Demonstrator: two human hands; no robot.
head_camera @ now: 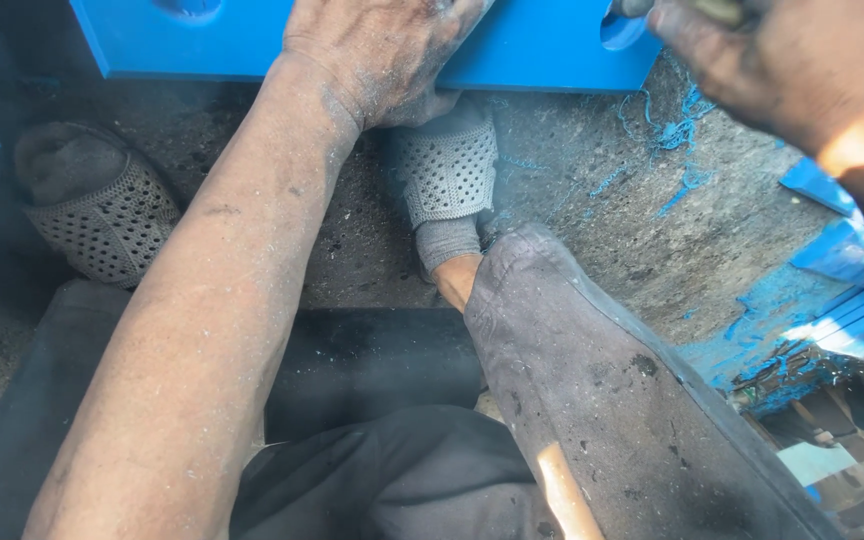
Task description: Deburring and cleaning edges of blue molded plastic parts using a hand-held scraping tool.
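A: What was the biggest thing there?

B: The blue block (372,40), lying flat on the gritty grey floor (592,200) at the top of the view. Its edges were square and straight, with two rounded cut-outs in it, one near each end. I judged it stiff and fairly heavy, not something that would bend or crush.

A: Where would you have taken hold of it?

B: Along the near edge, or with the fingers hooked into a cut-out. The face looked smooth and dusty, so I guessed it might slip under a flat palm.

A: And the hands?

B: Two, both grimy. The left hand (382,55) lay spread flat on the block's near edge, pressing down, clamped on nothing. The right hand (782,60) was at the block's right end beside the cut-out there, closed round a small tool (717,10); only a yellowish bit of it showed, so I couldn't tell what kind.

A: Anything else to count?

B: Two feet in perforated grey shoes: the right shoe (447,170) just below the left hand and touching the block, the left shoe (102,215) well apart toward the left. Dark trousers (592,400) covered the knees. Blue scraps (842,290) were piled at the right, and fine blue shavings (677,135), too many to count, lay scattered near the right hand.
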